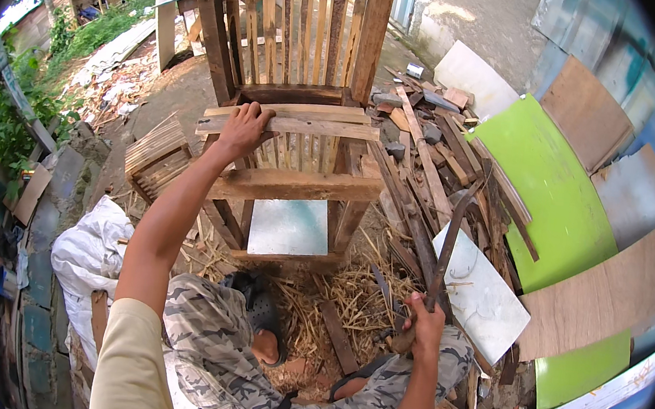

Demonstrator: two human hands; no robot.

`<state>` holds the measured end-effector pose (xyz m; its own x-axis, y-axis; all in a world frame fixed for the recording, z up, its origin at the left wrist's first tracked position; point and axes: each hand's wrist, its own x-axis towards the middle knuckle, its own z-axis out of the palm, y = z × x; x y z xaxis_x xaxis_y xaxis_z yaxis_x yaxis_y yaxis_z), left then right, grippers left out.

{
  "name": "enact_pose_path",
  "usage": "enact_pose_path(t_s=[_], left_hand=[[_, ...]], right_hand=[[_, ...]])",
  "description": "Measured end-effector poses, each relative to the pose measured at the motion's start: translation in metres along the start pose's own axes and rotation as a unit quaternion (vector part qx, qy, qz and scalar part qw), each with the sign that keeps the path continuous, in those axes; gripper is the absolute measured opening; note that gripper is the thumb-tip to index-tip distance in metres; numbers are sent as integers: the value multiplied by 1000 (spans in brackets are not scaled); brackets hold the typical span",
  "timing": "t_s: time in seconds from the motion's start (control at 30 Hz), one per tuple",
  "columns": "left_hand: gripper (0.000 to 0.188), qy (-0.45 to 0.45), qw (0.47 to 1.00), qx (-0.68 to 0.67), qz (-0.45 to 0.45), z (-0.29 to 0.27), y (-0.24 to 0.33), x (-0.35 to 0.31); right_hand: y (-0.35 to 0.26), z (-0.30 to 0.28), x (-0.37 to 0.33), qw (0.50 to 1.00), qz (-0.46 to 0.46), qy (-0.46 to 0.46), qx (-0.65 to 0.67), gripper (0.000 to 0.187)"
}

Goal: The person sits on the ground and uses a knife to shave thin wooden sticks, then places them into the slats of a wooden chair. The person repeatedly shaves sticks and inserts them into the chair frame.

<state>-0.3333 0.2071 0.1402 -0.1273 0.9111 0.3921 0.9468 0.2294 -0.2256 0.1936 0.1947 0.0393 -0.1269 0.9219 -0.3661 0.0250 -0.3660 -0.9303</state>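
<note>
A wooden chair frame [297, 189] with a slatted back [298, 30] stands in front of me. Across its seat opening lie a few loose wooden slats [319, 128], side by side. My left hand [246, 126] reaches forward and has its fingers wrapped over these slats. Beside my right knee, my right hand [423, 322] is closed around the handle of a machete [449, 245]. Its long dark blade points up and away from me, slightly curved at the tip, apart from the chair. Part of the handle is hidden by my fingers.
Scrap wood [445, 149] is heaped right of the chair, beside green panels [546, 179] and a white board [482, 293]. Wood shavings [324, 308] cover the ground between my feet. A slatted wooden piece [159, 153] and white sack [90, 259] lie left.
</note>
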Motion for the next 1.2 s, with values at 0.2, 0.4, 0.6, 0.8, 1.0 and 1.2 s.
enact_pose_path(t_s=[0.2,0.4,0.6,0.8,1.0,1.2], left_hand=[[49,-49,992,-120,-10,-66,28,-6],[30,-253,831,-485,-104,-101,124,-67],[25,-445,502,-701,-243,-66,226,-184],[24,-587,412,-629,-300,1,281,-266],[26,-658,343,-597,-305,13,280,-272],[23,-623,421,-576,-321,32,269,-266]], right_hand=[[2,3,-3,1000,2,-7,-5,33],[5,0,-9,1000,-11,-10,-16,31],[16,-13,-24,999,-7,6,-51,30],[34,-40,-33,996,11,13,-84,29],[50,-64,-42,993,34,30,-113,31],[60,-65,-42,988,25,23,-153,30]])
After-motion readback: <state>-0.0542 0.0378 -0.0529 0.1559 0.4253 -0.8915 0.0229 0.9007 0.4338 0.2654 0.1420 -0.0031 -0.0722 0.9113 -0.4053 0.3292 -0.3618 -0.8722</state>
